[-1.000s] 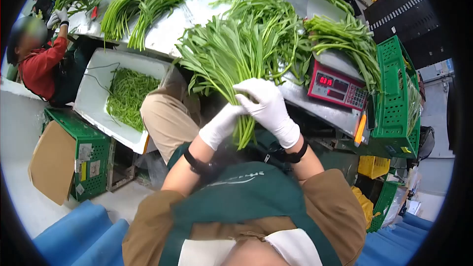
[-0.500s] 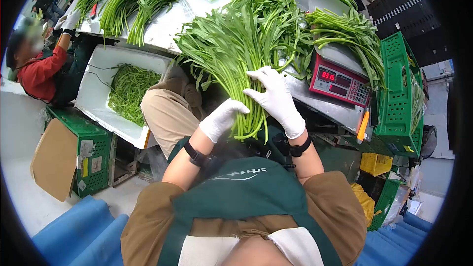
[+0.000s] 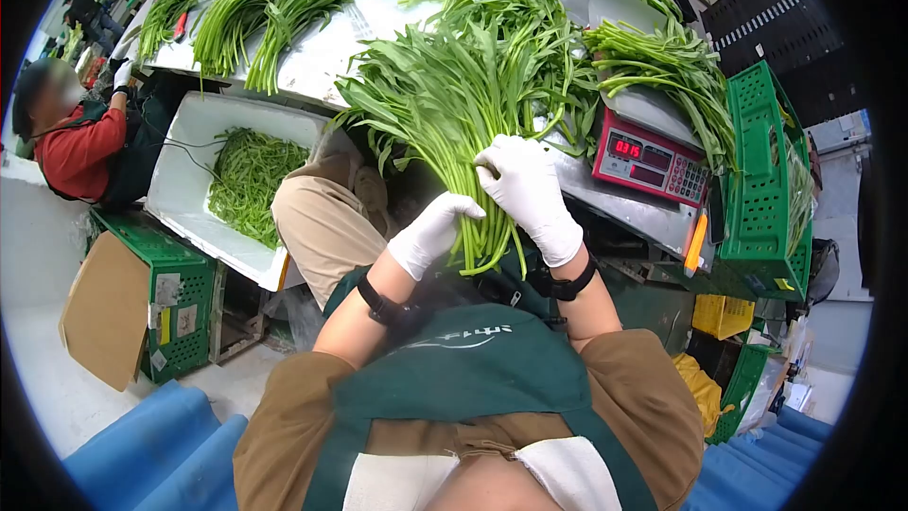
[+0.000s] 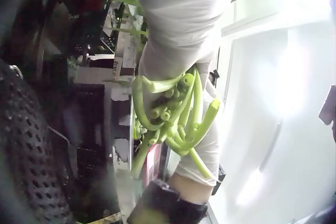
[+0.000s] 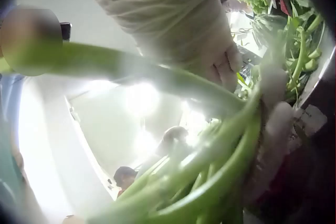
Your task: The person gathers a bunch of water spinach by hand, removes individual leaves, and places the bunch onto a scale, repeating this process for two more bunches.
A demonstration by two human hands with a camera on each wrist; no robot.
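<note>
A bunch of water spinach (image 3: 430, 99) stands between both white-gloved hands, leaves pointing away and pale stems toward the body. From the left, my left hand (image 3: 435, 235) grips the lower stems, its thumb across their front. My right hand (image 3: 525, 191) is at the right edge of the stems, thumb and forefinger pinched together on them. Hollow stem ends (image 4: 178, 113) fan out below the grip in the left wrist view, some of them bent. Close to the right wrist camera, blurred stems (image 5: 210, 166) pass in front of the glove.
A red scale (image 3: 648, 161) reading 0.315 holds more water spinach (image 3: 657, 76). Beside it lies an orange-handled tool (image 3: 696, 244), next to a green crate (image 3: 752, 180). A white foam box (image 3: 175, 166) with trimmings (image 3: 251, 180) stands left. Another person (image 3: 80, 147) works farther left.
The right hand first closed round the stems beside the left, then spread its fingers, and now pinches at their right side. The lower stems have fanned out. The other person's hands have lowered.
</note>
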